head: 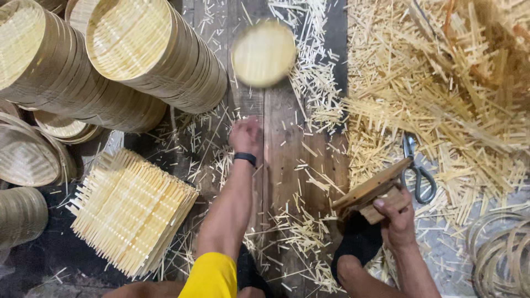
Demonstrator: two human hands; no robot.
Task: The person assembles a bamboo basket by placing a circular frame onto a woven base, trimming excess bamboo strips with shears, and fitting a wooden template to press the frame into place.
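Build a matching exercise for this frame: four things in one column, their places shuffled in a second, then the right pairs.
Things:
1. scissors
2. round woven disc
3. stack of square mats
4. wooden block

Places:
A. in the right hand
B. lower left, on the floor
C. blurred, beyond the left hand
D. beside the pile of bamboo offcuts

Pairs: 1-D, 2-C, 3-B, 4-A

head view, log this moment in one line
left hand empty, reaching | round bamboo tray blurred beyond it | right hand grips wooden block
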